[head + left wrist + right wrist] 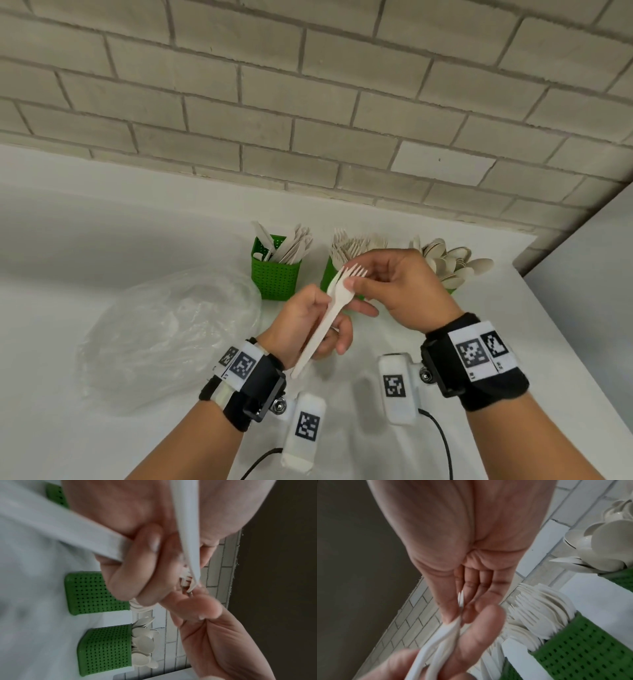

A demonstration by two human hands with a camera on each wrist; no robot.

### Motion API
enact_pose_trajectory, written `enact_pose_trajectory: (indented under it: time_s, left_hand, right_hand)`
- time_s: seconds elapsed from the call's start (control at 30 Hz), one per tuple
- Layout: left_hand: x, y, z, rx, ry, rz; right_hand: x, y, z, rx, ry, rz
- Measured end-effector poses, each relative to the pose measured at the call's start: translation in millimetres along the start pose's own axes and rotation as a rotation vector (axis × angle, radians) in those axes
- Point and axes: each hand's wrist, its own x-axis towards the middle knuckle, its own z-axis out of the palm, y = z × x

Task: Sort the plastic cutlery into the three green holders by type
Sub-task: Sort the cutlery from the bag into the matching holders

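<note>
Above the white counter my left hand (325, 322) grips the handles of two stacked white plastic pieces; the front one is a fork (337, 305). My right hand (354, 282) pinches the fork's head just below the tines between thumb and forefinger. Both pieces (436, 639) appear close up in the right wrist view, and their handles (188, 536) in the left wrist view. Behind the hands stand three green holders: knives (275, 274) on the left, forks (329, 279) in the middle and partly hidden, spoons (451, 291) on the right with only a sliver of green showing.
A crumpled clear plastic bag (164, 335) lies on the counter left of my hands. A brick wall (308, 120) runs behind the holders. The counter edge (565, 325) runs diagonally on the right. Cables trail from both wrist cameras near the bottom.
</note>
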Motion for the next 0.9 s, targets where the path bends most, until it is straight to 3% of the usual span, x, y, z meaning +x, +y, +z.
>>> enact_pose_trajectory:
  time_s: [0.1,0.23,0.33,0.53,0.7,0.8,0.9]
  left_hand:
    - [-0.1,4.6,-2.2,0.155,0.168,0.058]
    - [-11.1,14.0,-12.0,0.404,0.554,0.166]
    - [-24.9,15.1,-29.9,0.439,0.666,0.182]
    - [-40.2,16.7,-51.0,0.678,0.801,0.145]
    - [-41.2,8.0,-65.3,0.670,0.895,0.067]
    - [-41.7,-0.3,-75.4,0.791,0.931,0.029]
    - [-40.1,-6.6,-81.7,1.019,0.929,-0.101]
  right_hand:
    - [8.6,-6.7,-10.7,-0.135,0.094,-0.070]
    - [23.4,-25.6,-48.5,-0.202,0.503,-0.199]
    - [34.5,-29.0,-65.2,-0.329,0.651,-0.288]
    - [57.9,3.5,-42.2,-0.478,0.616,-0.334]
    - [63.8,-1.8,-42.8,-0.514,0.586,-0.385]
    - [65.7,7.1,-39.3,-0.615,0.484,-0.282]
    - [67.6,16.8,-34.4,-0.670,0.459,-0.251]
